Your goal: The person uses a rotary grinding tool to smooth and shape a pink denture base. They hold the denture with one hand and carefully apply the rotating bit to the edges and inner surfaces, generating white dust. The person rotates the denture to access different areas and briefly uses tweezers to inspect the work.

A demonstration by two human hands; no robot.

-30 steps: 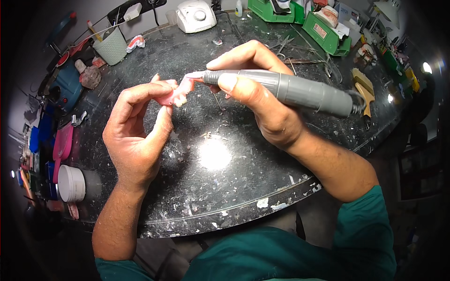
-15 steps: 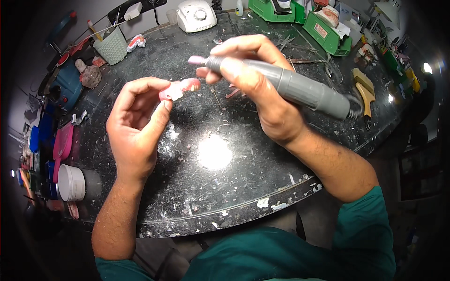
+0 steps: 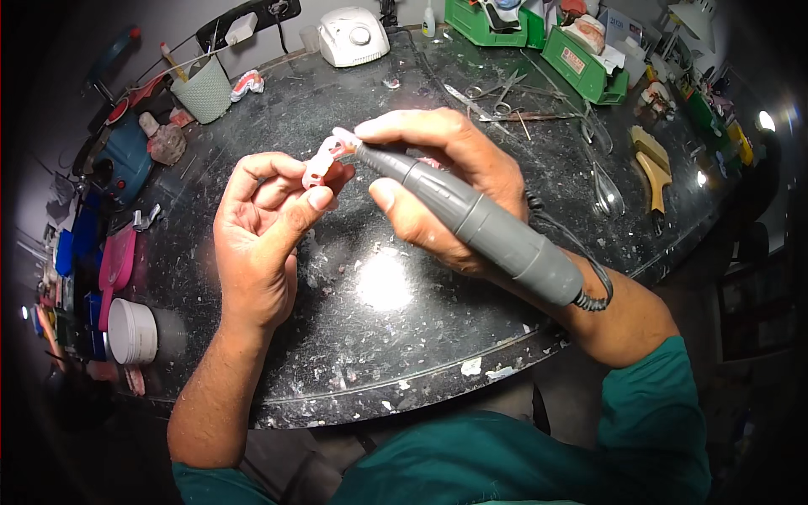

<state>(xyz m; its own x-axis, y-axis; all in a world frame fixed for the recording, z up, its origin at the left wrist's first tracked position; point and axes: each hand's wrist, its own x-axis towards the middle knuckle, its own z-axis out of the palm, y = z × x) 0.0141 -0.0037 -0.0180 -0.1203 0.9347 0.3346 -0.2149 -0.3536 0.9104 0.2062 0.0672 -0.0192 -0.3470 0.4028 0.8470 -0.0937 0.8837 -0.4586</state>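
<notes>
Between the thumb and fingertips of my left hand point(image 3: 263, 225) is a small pink partial denture point(image 3: 318, 168), held over the table. My right hand point(image 3: 480, 164) is wrapped round a grey rotary handpiece point(image 3: 475, 220), thumb below and index finger stretched along its nose. The handpiece slants up to the left, a coiled black cord trailing from its rear end by my right wrist. Its pale pink grinding tip point(image 3: 343, 135) lies at the denture's upper right end; whether the two touch, I cannot tell exactly.
On the scuffed black table point(image 3: 337, 370), scissors point(image 3: 505, 97) and metal tools lie beyond my right hand. A brush point(image 3: 652, 172) lies at right, green bins point(image 3: 581, 67) behind. A white control box point(image 3: 353, 38) stands at the back, a white tub point(image 3: 132, 331) at left.
My right hand has tilted the handpiece, its rear end swinging down toward me and its tip coming to the denture. My left hand has shifted slightly right and turned the denture more upright.
</notes>
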